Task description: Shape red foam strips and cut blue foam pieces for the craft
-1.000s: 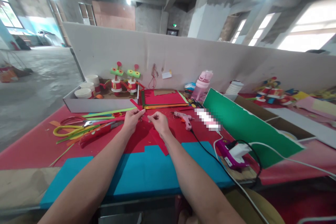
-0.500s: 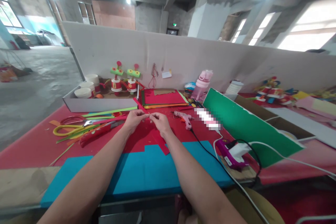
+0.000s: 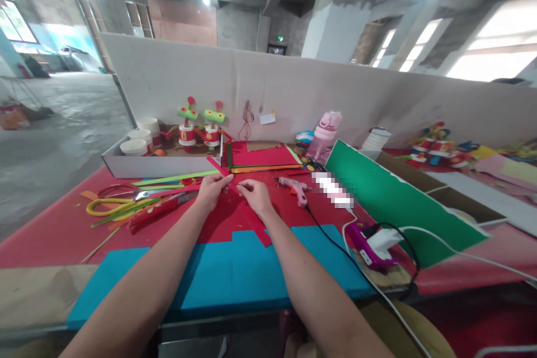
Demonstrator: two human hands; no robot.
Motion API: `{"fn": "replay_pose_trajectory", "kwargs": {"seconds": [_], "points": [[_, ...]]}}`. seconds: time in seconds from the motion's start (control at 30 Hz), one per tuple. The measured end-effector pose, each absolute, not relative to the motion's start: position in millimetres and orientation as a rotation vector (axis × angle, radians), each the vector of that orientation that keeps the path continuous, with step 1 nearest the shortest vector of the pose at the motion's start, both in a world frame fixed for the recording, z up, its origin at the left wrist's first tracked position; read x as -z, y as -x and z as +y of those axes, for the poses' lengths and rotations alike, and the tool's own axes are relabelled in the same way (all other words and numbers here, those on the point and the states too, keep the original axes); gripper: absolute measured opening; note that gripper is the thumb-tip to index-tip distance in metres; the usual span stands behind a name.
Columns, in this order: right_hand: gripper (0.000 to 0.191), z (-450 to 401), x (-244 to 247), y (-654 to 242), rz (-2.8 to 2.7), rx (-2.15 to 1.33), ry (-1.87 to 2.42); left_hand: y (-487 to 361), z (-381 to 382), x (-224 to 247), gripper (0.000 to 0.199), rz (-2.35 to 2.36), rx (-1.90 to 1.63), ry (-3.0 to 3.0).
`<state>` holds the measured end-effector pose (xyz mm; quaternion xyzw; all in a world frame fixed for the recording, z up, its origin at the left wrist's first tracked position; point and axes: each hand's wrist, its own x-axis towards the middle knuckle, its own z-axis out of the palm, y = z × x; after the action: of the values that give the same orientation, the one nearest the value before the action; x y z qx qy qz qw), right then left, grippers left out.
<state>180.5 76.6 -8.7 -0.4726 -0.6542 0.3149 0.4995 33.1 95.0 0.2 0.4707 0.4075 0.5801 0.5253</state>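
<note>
Pinched between the thumb and fingers of my left hand (image 3: 213,189) is a red paper strip (image 3: 216,166), whose end sticks out up and to the left. A short gap to the right, my right hand (image 3: 254,194) has its thumb and fingertips pressed together; anything between them is too small to make out. Another red strip (image 3: 260,230) lies below the hands, partly over the blue sheets (image 3: 226,279). The pink glue gun (image 3: 297,189) rests on the red table cover right of my right hand.
Left are scissors (image 3: 111,207), a red cutter (image 3: 153,215), coloured strips and a box (image 3: 159,168) with cups and two paper figures. Red sheets (image 3: 264,155) lie behind the hands. Right stand a pink bottle (image 3: 323,137), green board (image 3: 390,201) and purple power socket (image 3: 369,246) with cables.
My hands have drawn a little apart; their fingertips were almost touching before. The red strip at my left hand now points more up and to the left.
</note>
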Motion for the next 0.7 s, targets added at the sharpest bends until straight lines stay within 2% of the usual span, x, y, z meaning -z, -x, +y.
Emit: {"fn": "replay_pose_trajectory", "kwargs": {"seconds": [0.43, 0.7], "points": [[0.021, 82.0, 15.6, -181.3, -1.511, -0.791, 1.057, -29.0, 101.4, 5.1, 0.033, 0.945, -1.383, -1.219], [0.029, 76.4, 9.9, -180.6, -1.340, -1.015, 1.049, -29.0, 100.3, 3.3, 0.034, 0.944, -1.416, -1.212]]}}
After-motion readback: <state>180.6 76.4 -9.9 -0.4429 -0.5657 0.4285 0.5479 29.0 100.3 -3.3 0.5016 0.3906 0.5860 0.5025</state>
